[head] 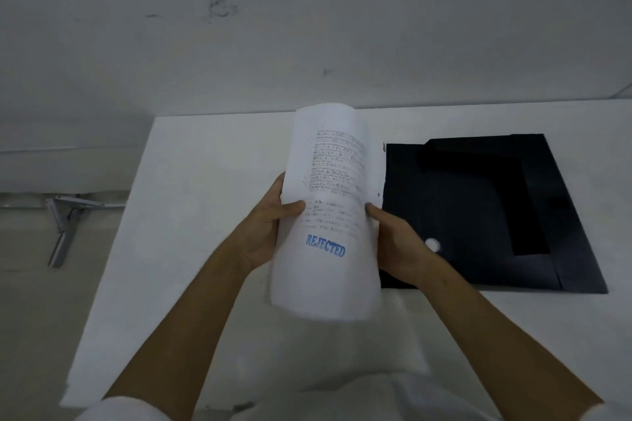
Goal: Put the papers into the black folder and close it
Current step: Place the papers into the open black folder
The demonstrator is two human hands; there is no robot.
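Both hands, left hand (265,225) and right hand (402,244), hold the papers (328,208) above the table (191,181), fingers pinching the edges; beside them, the black folder (478,215) lies open, likely awaiting insertion.

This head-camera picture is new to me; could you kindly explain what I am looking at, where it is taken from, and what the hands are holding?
There is no machine here: a person wears a wide-angle camera on the head, looking forward and down, so the two bare forearms reach in from the bottom edge. The left hand and the right hand together hold a curved stack of papers above a white table; the top sheet carries printed text and a blue REJECTED stamp. To the right, a black folder lies open and flat on the table, with nothing visibly in it yet. A wall is behind.
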